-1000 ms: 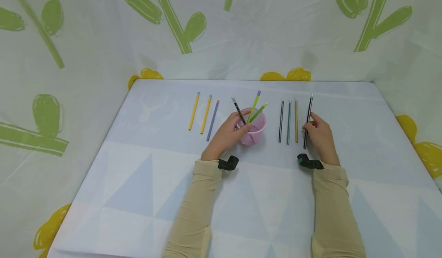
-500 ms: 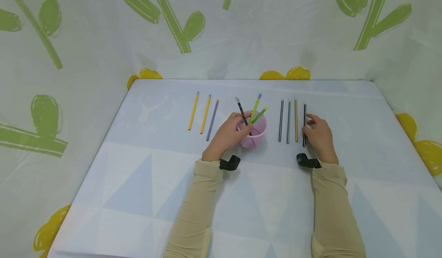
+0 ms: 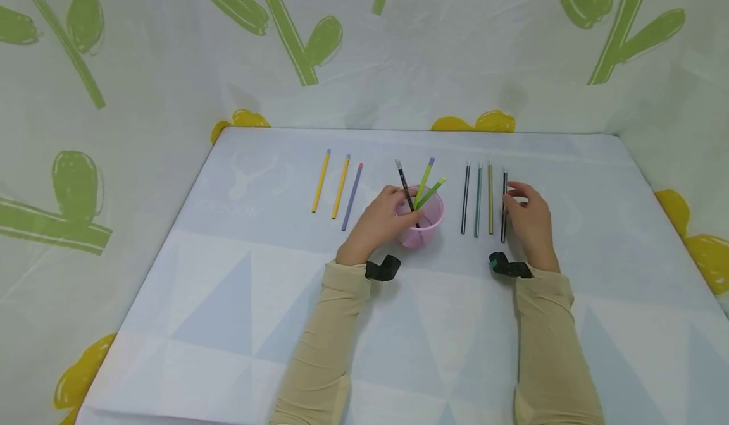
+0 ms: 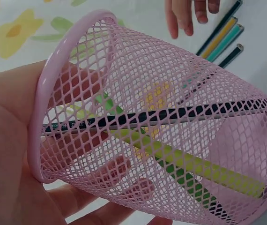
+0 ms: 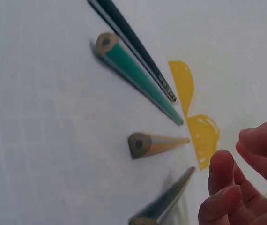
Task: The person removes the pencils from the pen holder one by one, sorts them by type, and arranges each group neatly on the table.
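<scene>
The right hand [image 3: 529, 216], fingers loosely parted and empty, has released the dark pencil [image 3: 504, 230], now apparently settled straight beside the olive pencil [image 3: 490, 197], while the left hand [image 3: 381, 222] grips the pink cup [image 3: 417, 240] with three pencils [image 3: 426, 177] inside.

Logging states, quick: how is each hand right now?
Left hand: closed, holding the round pink mesh cup.
Right hand: open, holding nothing, beside the rightmost dark wooden pencil.

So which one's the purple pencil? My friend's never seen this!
On the table, find the pink mesh cup. Lying nearest on its left is the purple pencil. Its red tip sets it apart from two blue-tipped yellow pencils beside it.
</scene>
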`<action>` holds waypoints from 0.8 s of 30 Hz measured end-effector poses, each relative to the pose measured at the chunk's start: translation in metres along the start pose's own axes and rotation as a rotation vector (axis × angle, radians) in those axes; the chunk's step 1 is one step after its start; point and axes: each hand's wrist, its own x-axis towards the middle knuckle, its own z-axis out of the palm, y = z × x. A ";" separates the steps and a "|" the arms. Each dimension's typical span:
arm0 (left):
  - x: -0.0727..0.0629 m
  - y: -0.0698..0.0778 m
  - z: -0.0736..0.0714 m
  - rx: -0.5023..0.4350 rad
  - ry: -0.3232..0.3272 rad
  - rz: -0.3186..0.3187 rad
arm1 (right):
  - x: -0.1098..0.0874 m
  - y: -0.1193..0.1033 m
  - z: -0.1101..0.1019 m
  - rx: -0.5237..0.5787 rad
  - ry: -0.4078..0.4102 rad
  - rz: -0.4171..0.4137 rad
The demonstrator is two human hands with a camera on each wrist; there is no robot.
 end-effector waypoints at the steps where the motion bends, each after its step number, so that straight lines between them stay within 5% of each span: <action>1: 0.000 0.000 0.000 0.002 -0.002 -0.004 | 0.000 0.000 0.001 0.026 -0.001 -0.006; 6: 0.000 0.002 0.001 -0.018 0.014 -0.011 | 0.009 0.009 0.016 0.154 -0.021 -0.088; 14: 0.004 0.006 0.009 -0.019 0.111 -0.011 | 0.015 0.008 0.038 0.189 -0.161 -0.246; 18: 0.005 0.009 0.012 0.021 0.150 -0.032 | -0.004 -0.021 0.036 0.205 -0.347 -0.297; 24: 0.005 0.012 0.015 0.050 0.177 -0.064 | -0.031 -0.063 0.031 0.187 -0.624 -0.268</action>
